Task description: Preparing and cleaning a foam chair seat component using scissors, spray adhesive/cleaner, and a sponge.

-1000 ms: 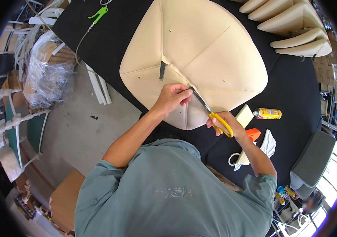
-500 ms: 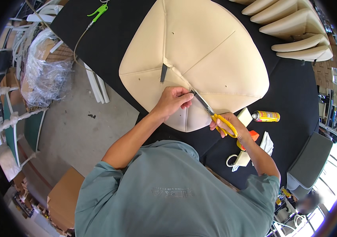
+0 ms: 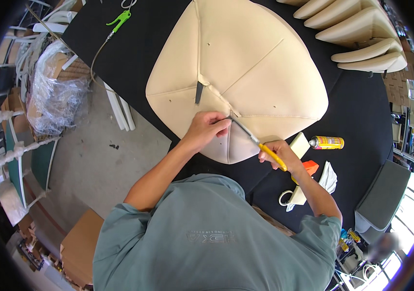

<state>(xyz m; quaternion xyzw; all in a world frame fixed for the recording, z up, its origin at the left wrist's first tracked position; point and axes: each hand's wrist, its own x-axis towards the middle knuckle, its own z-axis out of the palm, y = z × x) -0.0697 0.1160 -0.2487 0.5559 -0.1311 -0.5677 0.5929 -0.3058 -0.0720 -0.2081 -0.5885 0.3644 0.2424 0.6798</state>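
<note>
A large cream upholstered cushion cover [image 3: 260,63] with stitched seams lies in front of me, a raised flap of seam crossing its middle. From that seam a short black strip [image 3: 198,92] sticks out. In my right hand [image 3: 280,154] is a pair of yellow-handled scissors [image 3: 251,137], seen nearly edge-on, the blades pointing up and left to the seam. Beside the blade tips, my left hand [image 3: 208,130] is closed in a pinch at the seam's lower end; what lies between its fingertips is too small to make out.
Right of the cushion stand a spray can [image 3: 327,142], a pale block [image 3: 299,145], a tape roll [image 3: 285,197] and a white cloth [image 3: 328,176]. Cream padded pieces [image 3: 357,29] are stacked at far right. A green air gun [image 3: 119,20] with its hose lies upper left.
My left hand has shifted slightly left and down. The scissors have turned from showing both handle loops to nearly edge-on, their tips still at the seam's lower end.
</note>
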